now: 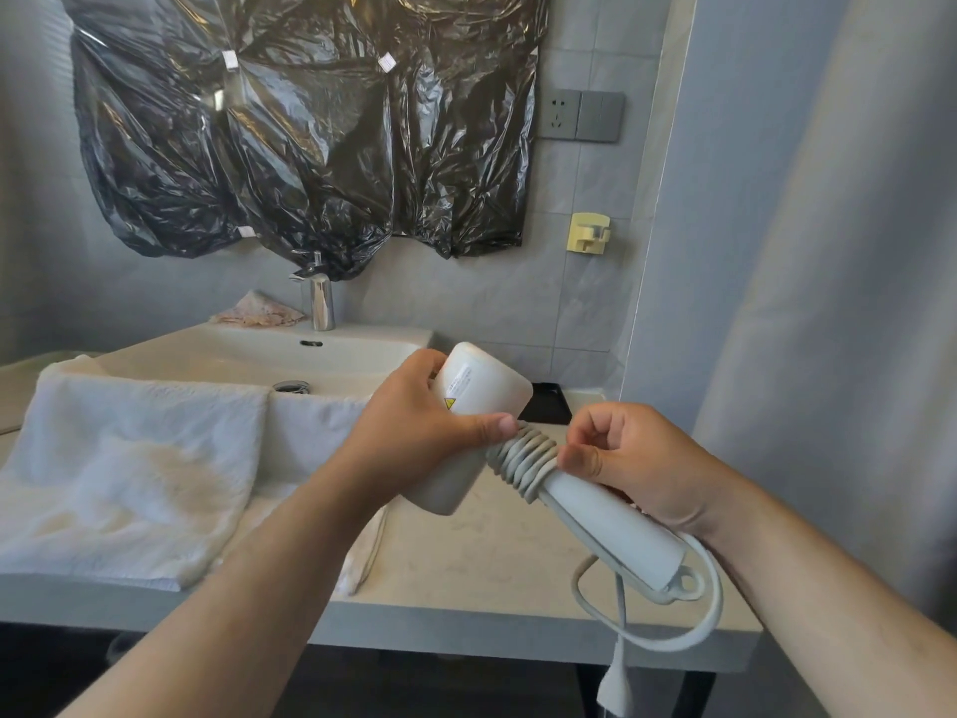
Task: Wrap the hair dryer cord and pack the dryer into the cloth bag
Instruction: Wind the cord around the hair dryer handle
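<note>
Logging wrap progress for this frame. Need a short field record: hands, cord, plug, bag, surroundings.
left hand: grips the head of the hair dryer
right hand: pinches the cord at the coils
cord state: several turns round the handle, the rest in a loose loop
plug: hangs below the counter edge
towel: draped over the sink front
bag: cannot be made out for certain

Bare left hand [414, 422] and right hand [642, 469]; forearms [233, 577] bare to the frame edge; short plain nails
</note>
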Available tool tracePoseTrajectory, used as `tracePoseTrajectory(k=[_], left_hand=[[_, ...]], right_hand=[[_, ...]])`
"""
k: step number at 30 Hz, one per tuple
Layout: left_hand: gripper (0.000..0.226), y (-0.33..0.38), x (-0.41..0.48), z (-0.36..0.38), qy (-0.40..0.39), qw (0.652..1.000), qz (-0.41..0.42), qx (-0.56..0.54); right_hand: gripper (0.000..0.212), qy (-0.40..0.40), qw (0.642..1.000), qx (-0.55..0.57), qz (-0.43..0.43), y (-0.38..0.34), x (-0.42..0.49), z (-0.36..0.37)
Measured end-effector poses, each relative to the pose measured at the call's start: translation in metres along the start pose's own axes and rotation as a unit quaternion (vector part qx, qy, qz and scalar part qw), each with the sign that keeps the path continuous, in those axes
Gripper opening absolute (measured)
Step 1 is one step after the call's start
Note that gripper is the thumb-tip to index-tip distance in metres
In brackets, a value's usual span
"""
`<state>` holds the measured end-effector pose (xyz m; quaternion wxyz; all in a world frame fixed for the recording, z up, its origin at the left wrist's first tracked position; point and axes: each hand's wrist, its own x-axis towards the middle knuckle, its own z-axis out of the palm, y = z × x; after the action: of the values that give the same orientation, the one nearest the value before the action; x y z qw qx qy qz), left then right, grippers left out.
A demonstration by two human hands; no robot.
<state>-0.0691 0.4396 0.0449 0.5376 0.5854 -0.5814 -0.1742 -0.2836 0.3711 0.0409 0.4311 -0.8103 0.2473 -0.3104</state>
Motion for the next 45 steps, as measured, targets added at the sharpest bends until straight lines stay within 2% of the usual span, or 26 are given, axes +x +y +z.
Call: tracePoseTrajectory(k=[3,5,7,10,13,15,19,23,26,29,33,38,41,45], left_hand=[[0.066,-0.003,0.002,-0.007,-0.024,0.999,0.043,-0.013],[0.071,-0.004,0.003,-0.011,-0.022,0.997,0.075,0.000],[0.078,-0.003,0.003,-0.015,-0.012,0.994,0.106,0.026],[0.076,0.001,0.005,-0.018,-0.009,0.991,0.132,0.026],[0.070,0.004,0.006,-0.019,-0.007,0.990,0.141,0.008],[0.064,0.005,0.006,-0.018,-0.008,0.990,0.140,-0.023],[0.063,0.003,0.006,-0.016,-0.009,0.989,0.114,-0.092],[0.061,0.004,0.005,-0.014,-0.015,0.987,0.100,-0.122],[0.056,0.005,0.002,-0.014,-0.012,0.986,0.090,-0.140],[0.046,0.006,0.001,-0.011,0.007,0.985,0.079,-0.156],[0.043,0.009,0.000,-0.009,0.034,0.982,0.073,-0.169],[0.049,0.010,-0.002,-0.008,0.048,0.981,0.072,-0.172],[0.047,0.008,-0.004,-0.007,0.056,0.982,0.077,-0.162],[0.054,0.006,-0.010,-0.006,0.068,0.980,0.090,-0.163]], right_hand=[[0.026,-0.073,0.997,0.028,0.024,-0.006,-0.002,-0.004],[0.014,-0.092,0.995,-0.011,0.035,-0.012,-0.003,-0.004],[0.026,-0.074,0.992,-0.096,0.045,-0.018,0.000,-0.005],[0.063,-0.009,0.968,-0.245,0.048,-0.021,0.007,-0.008],[0.076,0.013,0.959,-0.282,0.031,-0.018,0.011,-0.012],[0.078,0.022,0.972,-0.233,0.015,-0.013,0.011,-0.011],[0.068,0.022,0.998,-0.057,-0.007,-0.003,0.010,-0.005],[0.050,-0.020,0.997,0.073,-0.008,-0.003,0.009,-0.001],[0.047,-0.025,0.988,0.151,-0.008,-0.004,0.011,0.001],[0.051,-0.017,0.983,0.181,-0.002,-0.005,0.015,0.000],[0.053,-0.008,0.970,0.243,0.008,-0.005,0.020,0.000],[0.048,-0.005,0.920,0.391,0.017,0.003,0.021,0.010],[0.047,-0.006,0.916,0.401,0.011,0.007,0.019,0.014],[0.043,-0.023,0.925,0.380,0.016,0.010,0.019,0.012]])
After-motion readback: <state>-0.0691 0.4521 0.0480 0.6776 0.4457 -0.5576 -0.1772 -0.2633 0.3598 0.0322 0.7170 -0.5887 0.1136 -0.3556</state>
